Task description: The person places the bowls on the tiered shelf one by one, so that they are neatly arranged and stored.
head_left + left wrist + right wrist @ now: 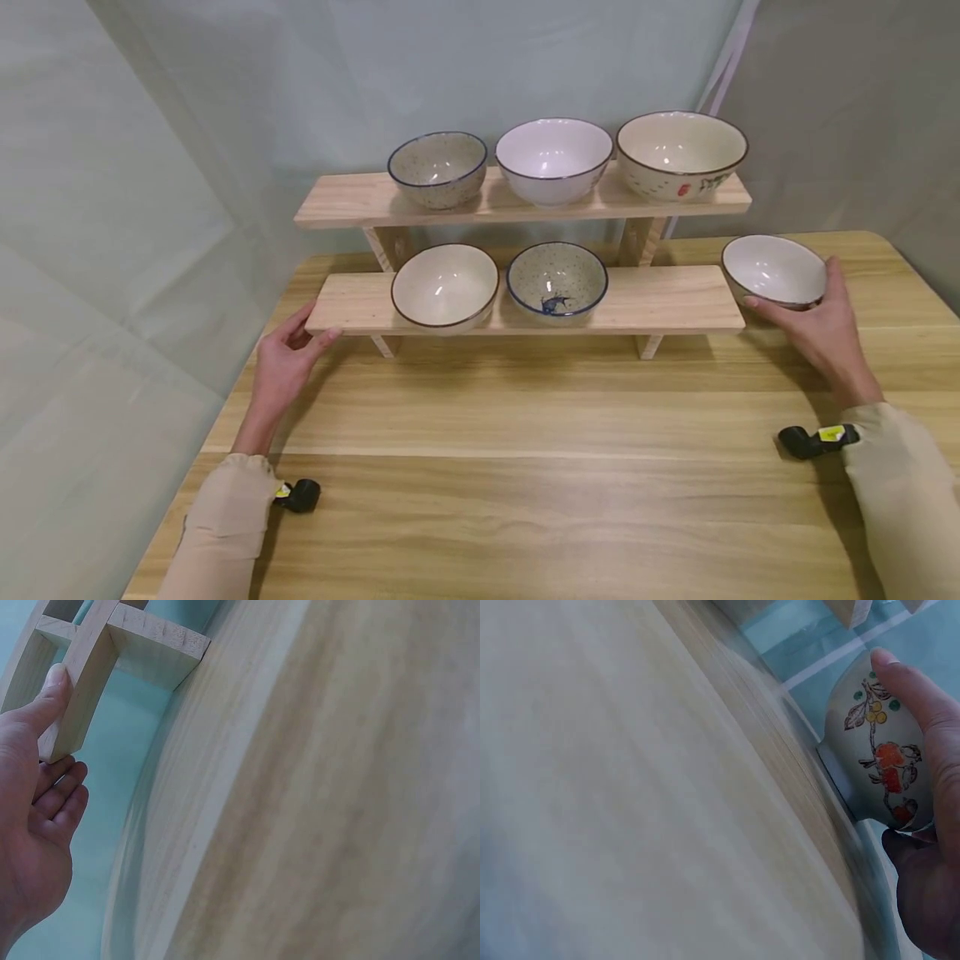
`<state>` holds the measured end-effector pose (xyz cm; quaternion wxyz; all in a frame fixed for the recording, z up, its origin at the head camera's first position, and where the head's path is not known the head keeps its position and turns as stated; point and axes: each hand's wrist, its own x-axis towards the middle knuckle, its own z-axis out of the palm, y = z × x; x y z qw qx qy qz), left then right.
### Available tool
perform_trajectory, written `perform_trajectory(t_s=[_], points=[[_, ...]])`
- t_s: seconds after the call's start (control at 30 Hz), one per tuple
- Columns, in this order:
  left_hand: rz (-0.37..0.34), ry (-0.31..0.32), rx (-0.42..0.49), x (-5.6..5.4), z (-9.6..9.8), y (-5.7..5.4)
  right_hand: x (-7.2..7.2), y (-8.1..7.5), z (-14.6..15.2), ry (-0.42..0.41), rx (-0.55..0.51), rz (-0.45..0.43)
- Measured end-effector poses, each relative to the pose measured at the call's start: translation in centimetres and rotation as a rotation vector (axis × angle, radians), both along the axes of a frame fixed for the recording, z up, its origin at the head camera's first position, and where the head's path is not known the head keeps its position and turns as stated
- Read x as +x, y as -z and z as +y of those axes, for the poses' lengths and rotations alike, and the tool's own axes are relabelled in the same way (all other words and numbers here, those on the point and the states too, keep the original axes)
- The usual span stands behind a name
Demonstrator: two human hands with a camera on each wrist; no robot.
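My right hand (825,333) holds a white bowl (776,271) with a dark rim, thumb at its near side and fingers round the right. In the right wrist view, painted orange and yellow motifs show on this bowl (877,750), close to the tabletop; whether it touches is unclear. At the other side, my left hand (283,358) grips the left end of the lower board of a two-tier wooden rack (675,300). Its thumb lies along the front edge in the head view. The left wrist view shows the fingers (64,795) curled by the board's end (82,712).
On the lower board sit a cream bowl (445,287) and a speckled blue-rimmed bowl (557,282). The upper board carries another speckled bowl (438,171), a white bowl (555,161) and a larger patterned bowl (681,156). Beneath is a wooden table (525,467), with pale fabric (187,167) behind.
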<state>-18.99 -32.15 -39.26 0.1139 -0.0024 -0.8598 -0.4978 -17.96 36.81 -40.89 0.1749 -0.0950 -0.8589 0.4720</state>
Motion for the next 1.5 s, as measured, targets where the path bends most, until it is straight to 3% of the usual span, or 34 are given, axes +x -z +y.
perform_trajectory(t_s=[0.83, 1.5], points=[[-0.018, 0.0, 0.009, 0.05, -0.04, 0.01, -0.16, -0.18, -0.36, 0.074, 0.056, -0.057], [-0.005, 0.006, 0.023, 0.14, 0.26, -0.34, -0.2, 0.19, -0.41, 0.17, -0.001, -0.009]])
